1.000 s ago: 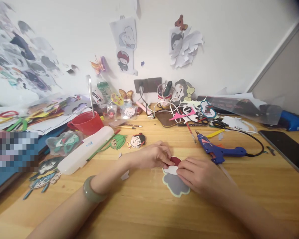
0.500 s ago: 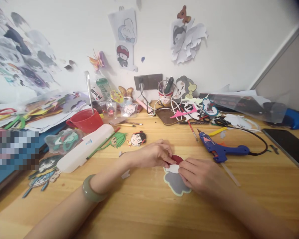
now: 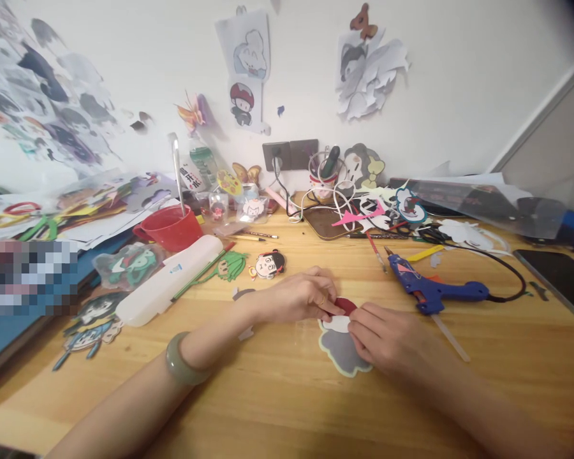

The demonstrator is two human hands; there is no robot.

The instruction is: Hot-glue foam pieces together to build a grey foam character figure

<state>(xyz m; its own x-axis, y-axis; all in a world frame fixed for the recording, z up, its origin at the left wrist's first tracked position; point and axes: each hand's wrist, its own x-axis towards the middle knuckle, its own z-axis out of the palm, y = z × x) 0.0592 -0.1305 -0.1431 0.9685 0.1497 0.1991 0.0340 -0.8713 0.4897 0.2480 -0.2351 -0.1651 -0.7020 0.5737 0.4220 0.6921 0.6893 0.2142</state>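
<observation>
On the wooden table lies a layered paper cutout (image 3: 345,352), grey with a pale green scalloped rim. A white piece (image 3: 337,324) and a dark red rounded piece (image 3: 346,306) sit at its upper end. My left hand (image 3: 310,296) comes in from the left, a bangle on its wrist, with thumb and fingers closed on the red and white pieces. From the right, my right hand (image 3: 380,331) has its curled fingers pressed on the cutout's right edge, hiding part of it. Both fingertip grips are partly covered.
A blue hot glue gun (image 3: 428,290) with a glue stick lies right of my hands, its cord trailing behind. A phone (image 3: 555,280) rests farther right. To the left are a red mug (image 3: 172,228), a white case (image 3: 169,280) and a character cutout (image 3: 269,263).
The whole view has shifted a little, so everything appears slightly farther right. My hands keep nearly the same hold on the cutout.
</observation>
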